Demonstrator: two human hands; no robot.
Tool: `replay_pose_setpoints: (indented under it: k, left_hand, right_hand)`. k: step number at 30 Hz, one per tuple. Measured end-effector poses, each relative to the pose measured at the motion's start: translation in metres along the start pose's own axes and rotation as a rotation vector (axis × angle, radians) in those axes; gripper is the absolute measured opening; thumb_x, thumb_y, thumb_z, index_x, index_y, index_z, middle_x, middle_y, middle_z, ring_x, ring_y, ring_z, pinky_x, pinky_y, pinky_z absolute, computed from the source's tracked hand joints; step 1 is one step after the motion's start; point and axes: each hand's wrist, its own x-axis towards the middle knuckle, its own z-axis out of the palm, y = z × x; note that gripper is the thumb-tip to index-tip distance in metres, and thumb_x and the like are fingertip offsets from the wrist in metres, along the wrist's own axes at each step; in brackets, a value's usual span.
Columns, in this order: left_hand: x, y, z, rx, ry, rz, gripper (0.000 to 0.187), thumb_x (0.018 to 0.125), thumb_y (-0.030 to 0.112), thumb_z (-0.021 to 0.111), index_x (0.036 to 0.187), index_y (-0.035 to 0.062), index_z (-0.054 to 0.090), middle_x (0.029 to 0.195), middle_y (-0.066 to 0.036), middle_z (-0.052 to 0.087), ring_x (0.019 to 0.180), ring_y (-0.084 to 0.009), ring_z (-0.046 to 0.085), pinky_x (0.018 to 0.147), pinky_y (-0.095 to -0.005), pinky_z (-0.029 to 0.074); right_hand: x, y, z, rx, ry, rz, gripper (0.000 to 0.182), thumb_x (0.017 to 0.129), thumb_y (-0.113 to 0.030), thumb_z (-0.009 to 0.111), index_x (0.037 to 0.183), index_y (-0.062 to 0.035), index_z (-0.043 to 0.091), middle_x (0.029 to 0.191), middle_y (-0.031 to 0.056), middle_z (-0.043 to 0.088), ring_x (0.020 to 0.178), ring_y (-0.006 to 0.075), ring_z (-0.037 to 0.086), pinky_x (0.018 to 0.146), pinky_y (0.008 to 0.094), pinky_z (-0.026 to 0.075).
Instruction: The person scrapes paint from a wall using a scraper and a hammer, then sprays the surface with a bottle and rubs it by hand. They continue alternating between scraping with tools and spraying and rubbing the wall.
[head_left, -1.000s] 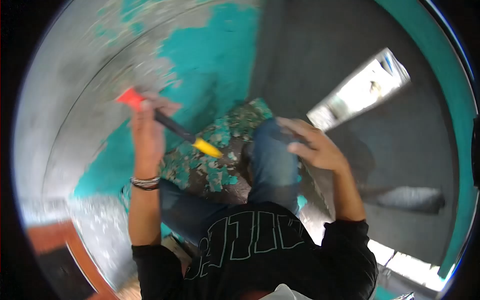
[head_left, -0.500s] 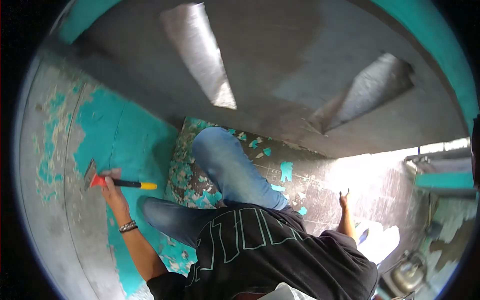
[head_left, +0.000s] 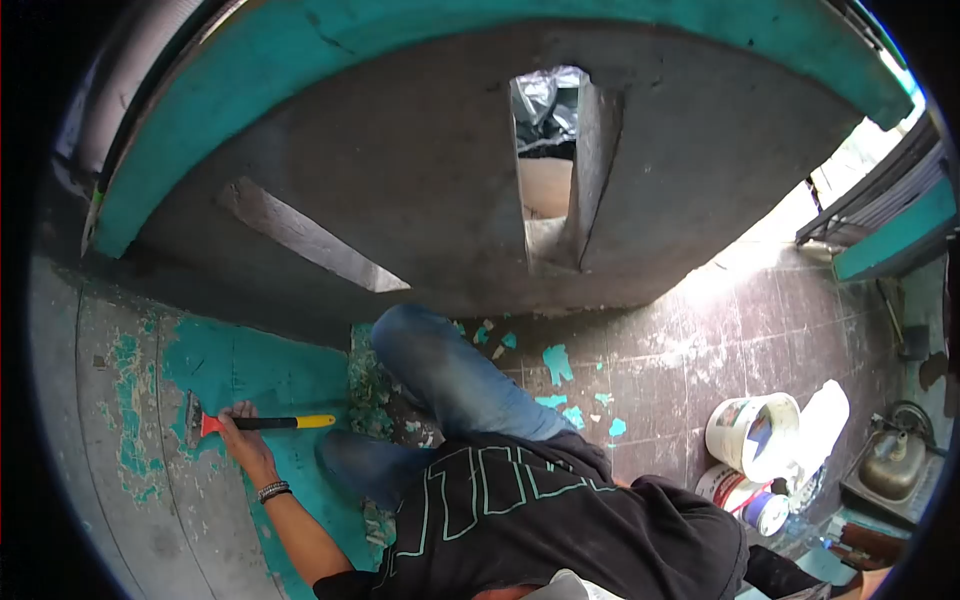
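Observation:
My left hand (head_left: 248, 440) is closed around a paint scraper (head_left: 265, 423) with a red neck and a black and yellow handle. The metal blade (head_left: 192, 418) lies at the left border of a turquoise painted area (head_left: 290, 375), where bare grey wall (head_left: 190, 500) begins. Patchy turquoise remnants (head_left: 130, 410) cling to the grey further left. A dark beaded bracelet (head_left: 272, 490) circles my left wrist. My right hand is out of view; only the black sleeve (head_left: 690, 530) shows on that side.
Turquoise paint flakes (head_left: 558, 364) lie scattered on the brown tiled floor (head_left: 650, 370) around my bent knees. Ahead stands a dark panel (head_left: 420, 150) with slot openings. Off to the right are white buckets (head_left: 730, 435) and a metal sink (head_left: 893, 465).
My view has shifted, bringing the buckets and more floor into sight. My right hand, visible before with fingers apart, has left view. The left hand still grips the scraper, its fingers placed differently.

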Motion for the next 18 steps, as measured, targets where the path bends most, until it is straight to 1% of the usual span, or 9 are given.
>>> replay_pose_setpoints:
  k: [4, 7, 8, 9, 10, 11, 13, 16, 18]
  left_hand:
    - [-0.017, 0.001, 0.025, 0.082, -0.038, 0.033, 0.043, 0.099, 0.042, 0.046, 0.106, -0.0006, 0.050, 0.106, -0.019, 0.061, 0.101, -0.0293, 0.061, 0.095, -0.0456, 0.046]
    - [-0.049, 0.019, 0.061, 0.239, -0.165, 0.064, 0.036, 0.101, 0.033, 0.040, 0.097, 0.0007, 0.058, 0.095, -0.013, 0.065, 0.097, -0.0224, 0.061, 0.089, -0.0382, 0.046]
    - [-0.062, 0.034, 0.071, 0.419, -0.196, 0.222, 0.036, 0.101, 0.030, 0.041, 0.095, 0.0012, 0.062, 0.092, -0.009, 0.065, 0.093, -0.0181, 0.059, 0.083, -0.0332, 0.045]
    - [-0.071, 0.037, 0.076, 0.381, -0.235, 0.167, 0.036, 0.100, 0.030, 0.043, 0.096, 0.0001, 0.062, 0.092, -0.007, 0.064, 0.088, -0.0167, 0.056, 0.079, -0.0325, 0.044]
    - [-0.080, 0.049, 0.083, 0.326, -0.209, 0.121, 0.033, 0.098, 0.028, 0.046, 0.096, -0.0008, 0.061, 0.094, -0.007, 0.064, 0.089, -0.0175, 0.057, 0.080, -0.0332, 0.044]
    - [-0.085, 0.047, 0.065, 0.363, -0.229, 0.015, 0.028, 0.099, 0.023, 0.047, 0.102, 0.0005, 0.064, 0.097, -0.003, 0.064, 0.091, -0.0123, 0.056, 0.086, -0.0308, 0.044]
    - [-0.092, 0.050, 0.041, 0.181, -0.244, 0.097, 0.027, 0.099, 0.022, 0.049, 0.111, 0.0008, 0.060, 0.100, -0.002, 0.062, 0.092, -0.0096, 0.052, 0.085, -0.0285, 0.043]
    - [-0.105, 0.082, 0.020, 0.156, -0.051, 0.095, 0.034, 0.098, 0.029, 0.049, 0.115, 0.0010, 0.060, 0.100, -0.003, 0.062, 0.092, -0.0108, 0.052, 0.085, -0.0286, 0.043]
    - [-0.122, 0.092, -0.005, 0.180, 0.033, 0.107, 0.039, 0.097, 0.035, 0.051, 0.113, 0.0015, 0.062, 0.098, -0.005, 0.063, 0.089, -0.0128, 0.053, 0.084, -0.0289, 0.044]
  right_hand:
    - [-0.029, -0.070, -0.046, -0.138, -0.117, -0.079, 0.032, 0.087, -0.029, 0.058, 0.102, -0.0025, 0.067, 0.100, 0.0202, 0.068, 0.093, 0.0278, 0.066, 0.077, 0.0383, 0.053]
    - [-0.019, -0.201, -0.142, -0.452, -0.234, -0.271, 0.029, 0.085, -0.028, 0.059, 0.095, -0.0032, 0.070, 0.096, 0.0196, 0.069, 0.092, 0.0271, 0.066, 0.077, 0.0387, 0.053]
    - [0.015, -0.216, -0.162, -0.056, -0.072, -0.386, 0.025, 0.081, -0.026, 0.061, 0.072, -0.0041, 0.070, 0.083, 0.0175, 0.069, 0.086, 0.0287, 0.066, 0.076, 0.0412, 0.051]
    - [0.039, -0.261, -0.196, -0.008, 0.071, -0.496, 0.034, 0.085, -0.034, 0.056, 0.092, -0.0027, 0.068, 0.090, 0.0250, 0.065, 0.086, 0.0423, 0.062, 0.074, 0.0461, 0.048]
    - [-0.007, -0.355, -0.240, -0.098, 0.431, -0.697, 0.026, 0.089, -0.024, 0.054, 0.098, -0.0004, 0.063, 0.086, 0.0235, 0.064, 0.078, 0.0422, 0.061, 0.071, 0.0469, 0.048]
    - [-0.026, -0.431, -0.257, 0.170, 0.706, -1.154, 0.023, 0.091, -0.017, 0.052, 0.103, 0.0017, 0.059, 0.083, 0.0184, 0.063, 0.071, 0.0336, 0.060, 0.067, 0.0440, 0.047]
    - [-0.110, -0.555, -0.268, 0.494, 0.301, -1.121, 0.031, 0.093, -0.018, 0.052, 0.117, 0.0007, 0.058, 0.081, 0.0049, 0.054, 0.069, 0.0109, 0.045, 0.063, 0.0267, 0.041]
    - [-0.197, -0.666, -0.209, 0.426, -0.353, -1.670, 0.054, 0.090, -0.033, 0.060, 0.131, 0.0008, 0.049, 0.083, 0.0051, 0.057, 0.072, 0.0108, 0.049, 0.067, 0.0250, 0.042]
    - [-0.260, -0.698, -0.142, 0.129, -0.982, -1.647, 0.076, 0.084, -0.037, 0.067, 0.139, 0.0041, 0.036, 0.109, 0.0114, 0.059, 0.098, 0.0198, 0.057, 0.086, 0.0319, 0.045]
